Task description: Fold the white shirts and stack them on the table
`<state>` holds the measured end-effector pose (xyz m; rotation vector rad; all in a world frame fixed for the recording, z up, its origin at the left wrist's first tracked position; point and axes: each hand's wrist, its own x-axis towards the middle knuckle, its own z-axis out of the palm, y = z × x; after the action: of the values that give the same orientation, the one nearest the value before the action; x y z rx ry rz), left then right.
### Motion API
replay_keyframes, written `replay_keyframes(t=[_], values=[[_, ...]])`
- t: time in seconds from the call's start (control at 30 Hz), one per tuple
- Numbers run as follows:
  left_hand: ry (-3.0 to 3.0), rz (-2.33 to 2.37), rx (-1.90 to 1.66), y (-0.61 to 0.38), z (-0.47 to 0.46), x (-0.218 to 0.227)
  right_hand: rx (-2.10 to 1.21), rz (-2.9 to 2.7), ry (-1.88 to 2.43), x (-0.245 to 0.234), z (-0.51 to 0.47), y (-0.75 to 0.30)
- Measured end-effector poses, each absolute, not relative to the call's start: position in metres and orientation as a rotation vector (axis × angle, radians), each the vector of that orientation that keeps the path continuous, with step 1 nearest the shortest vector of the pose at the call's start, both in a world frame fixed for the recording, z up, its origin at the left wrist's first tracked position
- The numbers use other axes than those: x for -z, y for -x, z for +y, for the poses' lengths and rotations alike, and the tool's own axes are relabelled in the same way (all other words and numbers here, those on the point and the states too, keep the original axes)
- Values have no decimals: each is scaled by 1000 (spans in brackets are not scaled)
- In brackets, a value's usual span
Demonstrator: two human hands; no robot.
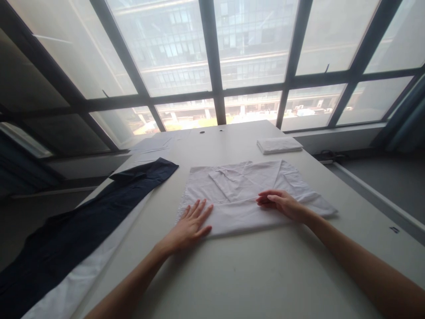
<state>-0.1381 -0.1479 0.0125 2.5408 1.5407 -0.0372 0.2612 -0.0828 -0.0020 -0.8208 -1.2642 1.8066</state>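
A white garment point(245, 186), partly folded into a rough rectangle, lies flat in the middle of the white table point(252, 274). My left hand point(191, 223) rests palm down on its near left corner, fingers stretched out and spread. My right hand point(282, 204) lies on the garment's near right part, fingers extended together and pointing left along a fold edge. Neither hand grips the cloth.
A dark navy garment point(83, 230) stretches along the table's left side over a white cloth point(76, 283). A small folded white stack point(279, 144) sits at the far right. More white fabric point(159, 144) lies far left. Large windows stand behind the table.
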Motion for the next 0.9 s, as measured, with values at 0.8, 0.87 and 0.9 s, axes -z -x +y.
replay_keyframes(t=[0.8, 0.87, 0.9], values=[[-2381, 1980, -426, 189, 94, -12, -197, -2222, 1695, -17, 129, -328], [-2371, 2002, -415, 192, 102, -11, -222, -2299, 1680, -14, 132, -329], [-2366, 2015, -416, 193, 105, -11, -218, -2337, 1674, -13, 133, -329]])
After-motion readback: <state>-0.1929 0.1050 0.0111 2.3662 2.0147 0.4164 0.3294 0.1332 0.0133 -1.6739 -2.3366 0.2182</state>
